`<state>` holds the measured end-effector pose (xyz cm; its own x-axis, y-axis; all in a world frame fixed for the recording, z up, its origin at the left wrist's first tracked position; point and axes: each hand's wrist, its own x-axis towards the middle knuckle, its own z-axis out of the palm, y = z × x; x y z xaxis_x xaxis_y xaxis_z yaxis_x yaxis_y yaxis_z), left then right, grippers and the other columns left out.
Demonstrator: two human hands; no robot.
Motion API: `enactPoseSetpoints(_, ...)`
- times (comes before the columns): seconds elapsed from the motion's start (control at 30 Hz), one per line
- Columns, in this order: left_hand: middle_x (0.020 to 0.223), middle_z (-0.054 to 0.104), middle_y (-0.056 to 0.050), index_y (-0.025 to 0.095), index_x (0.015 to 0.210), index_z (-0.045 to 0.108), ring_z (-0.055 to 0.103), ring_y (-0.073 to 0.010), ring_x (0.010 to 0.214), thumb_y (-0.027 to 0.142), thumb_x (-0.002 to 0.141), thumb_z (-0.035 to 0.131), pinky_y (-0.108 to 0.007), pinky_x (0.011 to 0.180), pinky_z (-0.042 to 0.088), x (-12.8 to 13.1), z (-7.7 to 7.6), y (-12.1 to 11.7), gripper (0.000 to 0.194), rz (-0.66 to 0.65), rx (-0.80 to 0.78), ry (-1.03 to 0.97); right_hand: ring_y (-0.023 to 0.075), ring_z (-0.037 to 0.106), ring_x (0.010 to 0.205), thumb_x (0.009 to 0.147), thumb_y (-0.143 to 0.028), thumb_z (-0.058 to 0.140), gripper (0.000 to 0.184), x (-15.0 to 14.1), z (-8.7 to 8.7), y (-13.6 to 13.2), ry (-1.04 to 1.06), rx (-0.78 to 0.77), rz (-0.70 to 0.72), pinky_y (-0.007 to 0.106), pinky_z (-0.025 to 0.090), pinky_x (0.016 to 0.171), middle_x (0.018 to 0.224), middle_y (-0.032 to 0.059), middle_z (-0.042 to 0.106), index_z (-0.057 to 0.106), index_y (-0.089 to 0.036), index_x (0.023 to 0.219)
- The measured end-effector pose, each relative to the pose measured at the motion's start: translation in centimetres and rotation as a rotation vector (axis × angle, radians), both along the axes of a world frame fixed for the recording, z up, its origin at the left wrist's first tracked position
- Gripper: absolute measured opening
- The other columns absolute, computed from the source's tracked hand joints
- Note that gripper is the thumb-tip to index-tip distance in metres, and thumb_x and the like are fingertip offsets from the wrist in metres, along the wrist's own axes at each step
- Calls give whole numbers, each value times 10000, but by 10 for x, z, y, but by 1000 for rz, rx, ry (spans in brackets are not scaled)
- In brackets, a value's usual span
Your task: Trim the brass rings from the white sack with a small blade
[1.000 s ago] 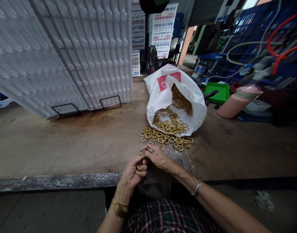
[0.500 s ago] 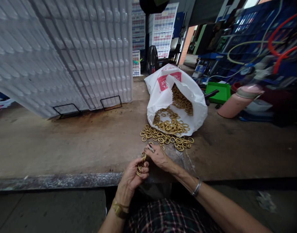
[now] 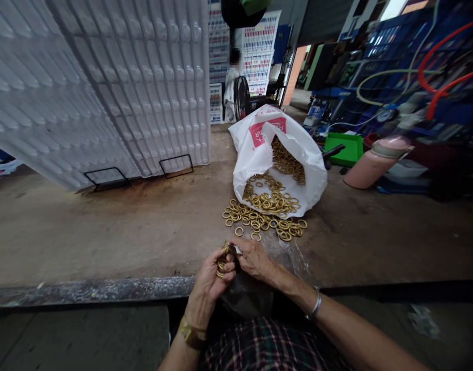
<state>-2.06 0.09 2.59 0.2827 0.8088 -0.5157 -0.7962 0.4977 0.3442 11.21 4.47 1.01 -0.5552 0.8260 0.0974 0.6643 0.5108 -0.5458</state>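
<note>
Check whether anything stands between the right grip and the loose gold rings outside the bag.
Nothing visible does. The right grip, holding a small tool, is just short of the loose gold rings; the white bag lies beyond them, not between.

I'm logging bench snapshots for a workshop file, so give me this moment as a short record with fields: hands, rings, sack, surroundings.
Left hand: holds several gold-coloured rings
Left wrist: gold-coloured watch
Right hand: holds a small tool against the held rings; exact type unclear
Right wrist: silver-coloured bangle
White sack: on its side, mouth towards the person
Loose rings: inside the sack and spilled onto the workbench
Left side: ridged plastic sheets, upright
Right side: green tray, pink bottle
</note>
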Motion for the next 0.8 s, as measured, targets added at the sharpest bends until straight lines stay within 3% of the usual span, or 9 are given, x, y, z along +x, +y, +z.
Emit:
enactPoseSetpoints(0.2,557,451,29,143,727,477,346,-21,376,180,688,608,-107,324,196,-3,2,-6,142,-29,35,3,141,512,610,690,-80,414,254,9,3,13,-242,43,-161,244,271,548,710,44,607,551,-171,884)
enactPoseSetpoints(0.4,625,516,-7,128,762,516,413,-35,443,173,679,636,-107,351,245,-9,-1,-7,153,58,45,39,162,567,728,774,-132,421,219,25,-1,25,-136,112,-256,240,343,639,831,58,639,552,-179,944)
enactPoseSetpoints(0.57,710,590,-49,122,731,536,497,-64,534,150,622,683,-121,380,302,-9,-3,-7,185,88,81,95,180,575,876,834,-210,446,248,19,1,28,-193,116,-229,254,376,714,1004,77,617,518,-186,1070)
enactPoseSetpoints(0.8,790,653,-79,109,746,596,617,-136,689,103,622,640,-148,444,409,-11,-2,-8,131,88,114,109,196,577,863,843,-253,468,224,8,7,35,-334,94,-219,267,371,680,1001,69,606,526,-206,1055)
